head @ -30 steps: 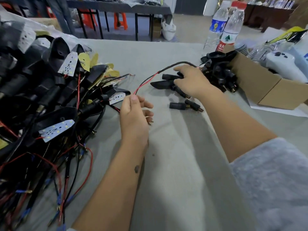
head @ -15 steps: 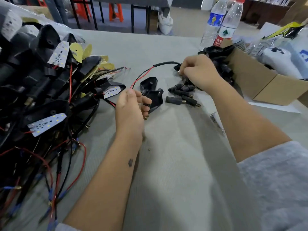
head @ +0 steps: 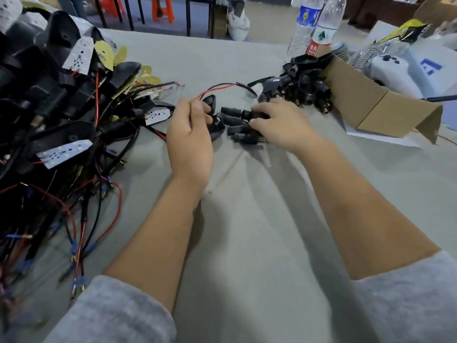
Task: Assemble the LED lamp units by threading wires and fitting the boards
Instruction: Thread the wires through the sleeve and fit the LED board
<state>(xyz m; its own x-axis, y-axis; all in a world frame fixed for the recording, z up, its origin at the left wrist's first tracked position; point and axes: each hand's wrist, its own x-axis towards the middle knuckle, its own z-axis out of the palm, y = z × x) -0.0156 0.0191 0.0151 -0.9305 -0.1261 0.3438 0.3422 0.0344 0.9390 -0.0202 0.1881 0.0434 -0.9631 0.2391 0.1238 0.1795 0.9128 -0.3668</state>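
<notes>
My left hand (head: 189, 137) pinches the end of a red and black wire (head: 217, 88) that arcs away over the grey table (head: 247, 243). A black lamp housing (head: 217, 123) lies just right of that hand. My right hand (head: 282, 125) rests on a small cluster of black tube connectors (head: 235, 131), its fingers closed around one of them. Behind it sits a heap of more black connectors and housings (head: 301, 87). On the left is a big pile of assembled units with white LED boards (head: 63, 152) and red and black leads.
An open cardboard box (head: 371, 107) stands at the right with white devices behind it. Two water bottles (head: 319, 28) stand at the far right. Yellow backing stickers (head: 105, 54) lie among the left pile. Loose wire ends with blue terminals (head: 76, 248) trail toward the front left.
My right hand has come back from the far heap to the small cluster of connectors near the middle. My left hand has kept hold of the wire and shifted slightly nearer the housing.
</notes>
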